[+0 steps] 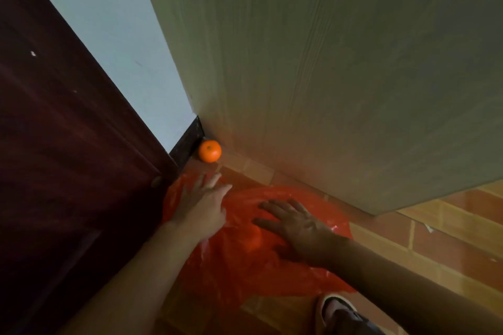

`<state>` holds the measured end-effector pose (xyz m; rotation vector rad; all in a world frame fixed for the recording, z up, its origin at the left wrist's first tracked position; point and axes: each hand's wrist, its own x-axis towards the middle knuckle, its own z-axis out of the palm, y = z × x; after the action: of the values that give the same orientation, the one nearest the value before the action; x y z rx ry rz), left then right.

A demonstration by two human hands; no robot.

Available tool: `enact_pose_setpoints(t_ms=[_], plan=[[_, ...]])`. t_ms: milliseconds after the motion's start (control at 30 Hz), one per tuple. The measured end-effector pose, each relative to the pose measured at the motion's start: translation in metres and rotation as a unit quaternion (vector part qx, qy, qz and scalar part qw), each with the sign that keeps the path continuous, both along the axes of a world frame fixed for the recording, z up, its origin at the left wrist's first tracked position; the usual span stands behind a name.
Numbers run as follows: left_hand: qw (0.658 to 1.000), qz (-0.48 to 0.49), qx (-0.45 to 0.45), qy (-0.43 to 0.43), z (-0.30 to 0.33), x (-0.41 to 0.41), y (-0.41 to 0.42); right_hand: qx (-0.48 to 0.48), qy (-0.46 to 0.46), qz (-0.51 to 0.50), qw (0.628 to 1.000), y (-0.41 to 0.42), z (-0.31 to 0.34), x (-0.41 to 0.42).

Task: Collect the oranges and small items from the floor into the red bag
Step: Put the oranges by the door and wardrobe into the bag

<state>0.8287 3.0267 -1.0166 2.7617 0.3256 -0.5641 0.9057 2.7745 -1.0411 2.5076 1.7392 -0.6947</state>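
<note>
Orange [209, 151], wedged in the floor corner, is judged firm, light and prone to rolling, best cupped from above; left hand [202, 205] reaches, fingers extended and empty; right hand [295, 223] is spread flat on the thin, slippery red bag [245, 266].

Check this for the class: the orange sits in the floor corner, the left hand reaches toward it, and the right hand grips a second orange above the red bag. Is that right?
Not quite. The head view shows the right hand holding nothing: it lies open, fingers spread, on the red bag. The rest stands: the orange sits in the corner, and the left hand reaches toward it.
</note>
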Motion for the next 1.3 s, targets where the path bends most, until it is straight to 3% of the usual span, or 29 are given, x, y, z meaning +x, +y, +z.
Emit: enact_pose_setpoints(t_ms=[200, 400, 567, 633, 700, 800, 900, 1000, 1100, 1300], plan=[[0.996, -0.046, 0.027, 0.071, -0.015, -0.003, -0.018, -0.061, -0.085, -0.009, 0.994, 0.002, -0.034, 0.016], [0.980, -0.090, 0.081, 0.160, -0.025, -0.016, -0.025, -0.092, -0.092, -0.097, 0.987, -0.009, -0.061, 0.043], [0.965, -0.054, 0.136, 0.218, -0.033, -0.022, -0.016, -0.135, -0.078, -0.184, 0.970, -0.036, -0.072, 0.062], [0.967, -0.044, 0.132, 0.212, -0.034, -0.020, -0.016, -0.087, -0.059, -0.200, 0.974, -0.037, -0.066, 0.058], [0.975, -0.046, 0.115, 0.186, -0.035, -0.016, -0.019, 0.037, -0.036, -0.196, 0.979, -0.030, -0.054, 0.048], [0.981, -0.058, 0.108, 0.152, -0.035, -0.011, -0.024, 0.152, 0.007, -0.083, 0.985, -0.006, -0.036, 0.023], [0.982, -0.058, 0.117, 0.140, -0.035, -0.010, -0.023, 0.073, -0.006, 0.056, 0.996, 0.017, -0.040, -0.005], [0.980, -0.056, 0.111, 0.158, -0.036, -0.014, -0.019, -0.051, -0.034, 0.114, 0.992, 0.021, -0.063, -0.025], [0.977, -0.056, 0.102, 0.179, -0.038, -0.020, -0.017, -0.093, -0.017, 0.084, 0.992, 0.004, -0.082, -0.028], [0.980, -0.052, 0.078, 0.176, -0.033, -0.020, -0.029, -0.080, 0.009, -0.052, 0.995, -0.006, -0.096, -0.005]])
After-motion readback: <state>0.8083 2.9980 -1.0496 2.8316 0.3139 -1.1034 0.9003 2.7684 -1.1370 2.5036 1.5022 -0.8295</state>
